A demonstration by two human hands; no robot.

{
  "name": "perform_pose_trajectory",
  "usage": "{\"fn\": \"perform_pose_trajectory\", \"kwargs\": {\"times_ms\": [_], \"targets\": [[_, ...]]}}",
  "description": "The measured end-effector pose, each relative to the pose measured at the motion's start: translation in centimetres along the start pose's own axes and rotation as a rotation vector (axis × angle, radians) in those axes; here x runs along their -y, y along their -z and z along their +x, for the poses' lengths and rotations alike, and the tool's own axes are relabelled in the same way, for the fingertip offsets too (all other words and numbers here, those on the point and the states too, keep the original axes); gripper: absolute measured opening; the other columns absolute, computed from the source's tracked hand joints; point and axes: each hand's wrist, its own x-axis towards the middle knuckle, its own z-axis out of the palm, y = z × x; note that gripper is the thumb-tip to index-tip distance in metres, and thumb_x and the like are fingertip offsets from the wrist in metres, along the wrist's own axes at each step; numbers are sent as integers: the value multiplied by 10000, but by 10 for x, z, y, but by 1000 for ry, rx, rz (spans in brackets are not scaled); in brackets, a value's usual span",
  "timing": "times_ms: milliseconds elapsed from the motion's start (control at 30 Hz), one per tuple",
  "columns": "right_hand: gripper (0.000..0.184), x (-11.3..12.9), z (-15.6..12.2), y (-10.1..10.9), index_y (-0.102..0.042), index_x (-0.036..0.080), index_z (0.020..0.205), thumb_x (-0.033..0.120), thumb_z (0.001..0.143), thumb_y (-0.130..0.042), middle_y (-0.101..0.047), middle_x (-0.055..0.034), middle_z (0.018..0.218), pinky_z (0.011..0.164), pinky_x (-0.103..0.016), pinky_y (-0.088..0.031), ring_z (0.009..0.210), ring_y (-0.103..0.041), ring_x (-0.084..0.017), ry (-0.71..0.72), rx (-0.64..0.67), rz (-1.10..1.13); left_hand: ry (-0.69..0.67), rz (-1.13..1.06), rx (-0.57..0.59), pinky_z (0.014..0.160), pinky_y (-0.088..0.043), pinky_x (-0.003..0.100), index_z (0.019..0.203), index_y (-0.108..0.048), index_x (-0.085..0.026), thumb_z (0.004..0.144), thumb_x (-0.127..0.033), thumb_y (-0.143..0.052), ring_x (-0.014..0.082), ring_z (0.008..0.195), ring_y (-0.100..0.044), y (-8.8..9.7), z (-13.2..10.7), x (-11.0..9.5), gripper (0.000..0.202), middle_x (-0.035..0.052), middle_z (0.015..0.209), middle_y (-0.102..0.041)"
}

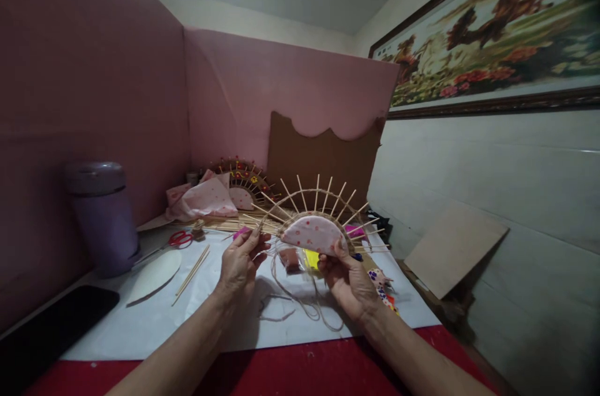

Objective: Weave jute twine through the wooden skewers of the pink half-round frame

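My right hand (349, 280) grips the straight lower edge of a half-round fan piece (312, 232) covered in pink dotted cloth, held upright above the table. Several thin wooden sticks (317, 190) radiate from it, joined by an arc of twine. My left hand (241, 262) is closed in a pinch at the piece's left end, on the twine (300, 302) that trails down in loops onto the white sheet (140, 327). Both forearms reach in from the bottom.
A purple flask (103, 215) stands at the left, a black phone (51, 330) in front of it. Red scissors (179, 238), a white half-round card (154, 274), loose sticks (191, 272), pink cloth (204, 199) and a second finished fan (241, 183) lie behind. Brown cardboard (452, 249) leans at the right wall.
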Motion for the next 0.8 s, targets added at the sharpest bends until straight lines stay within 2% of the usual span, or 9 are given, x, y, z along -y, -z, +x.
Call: {"fn": "perform_pose_trajectory", "kwargs": {"times_ms": [367, 600, 800], "targets": [[243, 0, -1, 1, -607, 191, 787, 169, 619, -782, -658, 36, 681, 530, -211, -547, 566, -598, -91, -37, -22, -3, -7, 48, -24, 512, -390, 191, 740, -611, -142, 608, -262, -742, 78, 543, -579, 2, 1, 3, 222, 20, 708, -687], [277, 0, -1, -1, -604, 182, 792, 139, 596, -795, -668, 39, 689, 553, -191, -552, 568, -601, -77, -78, -79, 61, -19, 70, -44, 517, -387, 192, 741, -622, -132, 598, -306, -753, 71, 542, -561, 0, 1, 4, 260, 26, 709, -682], [278, -2, -1, -1, -617, 168, 789, 123, 584, -799, -674, 23, 677, 560, -190, -547, 576, -603, -86, -93, -77, 74, -35, 92, -24, 516, -374, 192, 730, -626, -131, 581, -320, -760, 69, 542, -546, 1, 0, 6, 276, 23, 706, -680]]}}
